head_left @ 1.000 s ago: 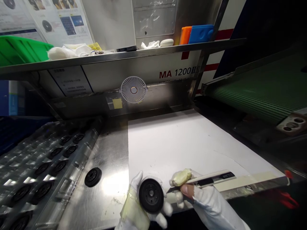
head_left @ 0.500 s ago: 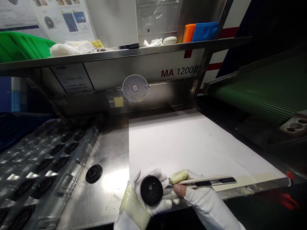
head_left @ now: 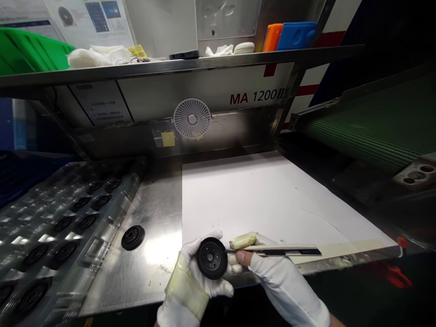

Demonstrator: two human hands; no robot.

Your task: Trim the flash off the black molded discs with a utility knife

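Observation:
In a white glove with yellowish patches, my left hand [head_left: 190,277] holds a round black wheel-like part [head_left: 211,263], its recessed face with small holes turned up to me. My right hand [head_left: 269,268], gloved in white with a bare thumb tip, grips a slim utility knife [head_left: 289,250]. The tip of the knife meets the right rim of the black part; whether it cuts into it I cannot tell. Left of my hands, another ribbed black round part [head_left: 133,237] lies on the metal bench [head_left: 153,200].
A clear plastic tray [head_left: 112,213] with several black round parts stands at left. White paper [head_left: 238,195] covers the bench's right side. Behind are a small fan [head_left: 192,118] and a shelf [head_left: 136,69] with a green bin [head_left: 30,52]. A green conveyor [head_left: 368,131] runs at right.
The black part has turned over in my left hand, from a plain face to the recessed one. The knife has come to its rim. Both hands shifted slightly left and up.

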